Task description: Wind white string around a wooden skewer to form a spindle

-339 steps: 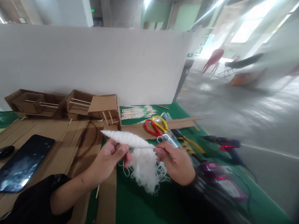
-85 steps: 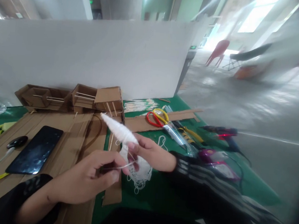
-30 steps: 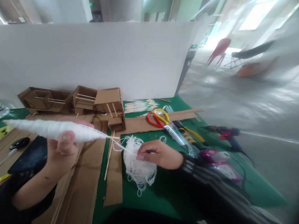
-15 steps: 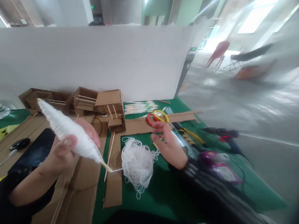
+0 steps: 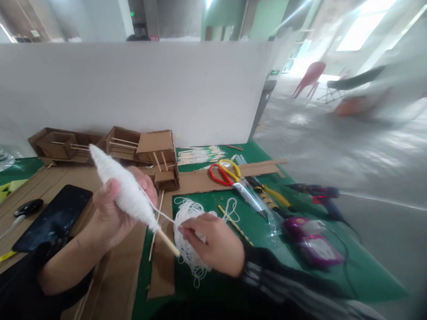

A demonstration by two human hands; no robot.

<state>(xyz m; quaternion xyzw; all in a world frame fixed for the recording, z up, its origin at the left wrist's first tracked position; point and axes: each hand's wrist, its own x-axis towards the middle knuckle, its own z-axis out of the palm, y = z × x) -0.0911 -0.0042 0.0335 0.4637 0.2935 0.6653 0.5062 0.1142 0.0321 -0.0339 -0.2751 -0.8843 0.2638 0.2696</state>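
Note:
My left hand (image 5: 115, 211) is wrapped round a white string-wound spindle (image 5: 127, 192), tilted with its bare wooden end pointing down to the right. A strand of white string runs from the spindle to my right hand (image 5: 214, 241), whose thumb and fingers pinch it. Beneath and behind that hand lies a loose heap of white string (image 5: 189, 212) on the green tabletop. A loop of the string reaches out to the right, by a thin yellow-and-black stick (image 5: 236, 226).
Scissors (image 5: 242, 189) with red and yellow handles lie beyond my right hand, near pliers (image 5: 279, 197) and a drill (image 5: 318, 193). A purple device (image 5: 314, 242) sits at right. Cardboard boxes (image 5: 155, 143) stand behind; a phone (image 5: 54, 216) lies at left.
My right hand has moved down and left from beside the scissors and closed on the string. My left hand and the spindle have shifted right.

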